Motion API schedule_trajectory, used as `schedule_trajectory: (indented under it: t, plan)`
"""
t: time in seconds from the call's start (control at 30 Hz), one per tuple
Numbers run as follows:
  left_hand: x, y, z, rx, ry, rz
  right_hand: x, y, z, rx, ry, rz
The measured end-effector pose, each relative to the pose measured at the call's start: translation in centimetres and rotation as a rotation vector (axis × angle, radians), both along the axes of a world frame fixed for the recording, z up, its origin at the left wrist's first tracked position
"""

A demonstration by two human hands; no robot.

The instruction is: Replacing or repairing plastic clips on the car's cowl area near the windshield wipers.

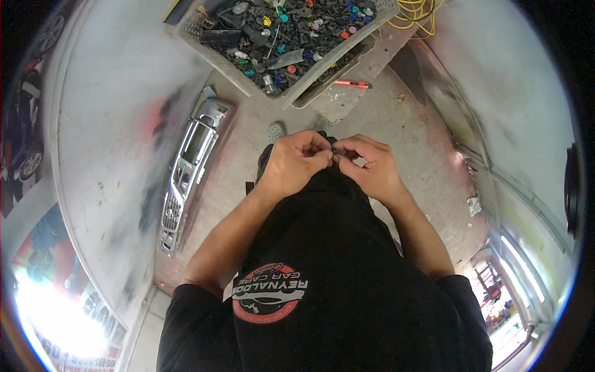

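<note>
My left hand (pixel 296 162) and my right hand (pixel 370 166) meet in front of my body, thumbs and fingers pinched together. Something small and dark seems to sit between the fingertips, mostly hidden by them, and its kind cannot be made out. Beyond the hands stands a grey plastic crate (pixel 217 64), heaped with small plastic trim clips (pixel 310 37), mostly black, with some blue, red, yellow, green and white ones. Neither hand touches the crate.
A red utility knife (pixel 353 84) lies by the crate's near right side. On the floor to the left lies a chrome car grille (pixel 189 155). A yellow cable (pixel 416 17) coils at the far right. Walls (pixel 105 93) curve up at the left, and crumpled paper (pixel 474 206) lies at right.
</note>
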State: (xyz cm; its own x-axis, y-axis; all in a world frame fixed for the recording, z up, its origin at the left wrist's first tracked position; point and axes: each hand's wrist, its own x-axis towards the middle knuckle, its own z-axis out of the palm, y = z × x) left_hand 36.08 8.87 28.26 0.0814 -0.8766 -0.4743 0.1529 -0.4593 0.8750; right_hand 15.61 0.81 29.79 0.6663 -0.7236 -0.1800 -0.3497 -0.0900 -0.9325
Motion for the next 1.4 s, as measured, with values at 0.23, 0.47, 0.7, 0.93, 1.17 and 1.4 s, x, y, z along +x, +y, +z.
schedule_trajectory:
  t: [0.23, 0.47, 0.7, 0.93, 1.17, 1.4]
  plan:
    - [4.9, 4.7, 5.8, 0.065, 0.244, -0.226, 4.7, 6.8, 5.9, -0.341, -0.106, -0.017]
    - [8.3, 9.9, 5.8, 0.108, 0.236, -0.030, 5.3, 11.4, 6.1, -0.133, -0.021, -0.144]
    - [10.9, 11.5, 6.3, 0.017, 0.519, 0.081, 7.7, 12.9, 7.9, 0.463, -0.285, -0.319]
    - [9.1, 9.5, 8.7, -0.063, 0.093, -0.193, 6.0, 14.4, 5.9, 0.733, -0.691, -0.472]
    - [1.6, 7.0, 11.8, -0.317, -0.124, -0.434, 0.9, 17.1, 6.9, 0.736, -1.007, -0.844]
    - [-13.4, 5.0, 12.4, -1.148, -0.399, -0.819, -7.0, 20.7, 8.3, 0.555, -1.185, -1.224]
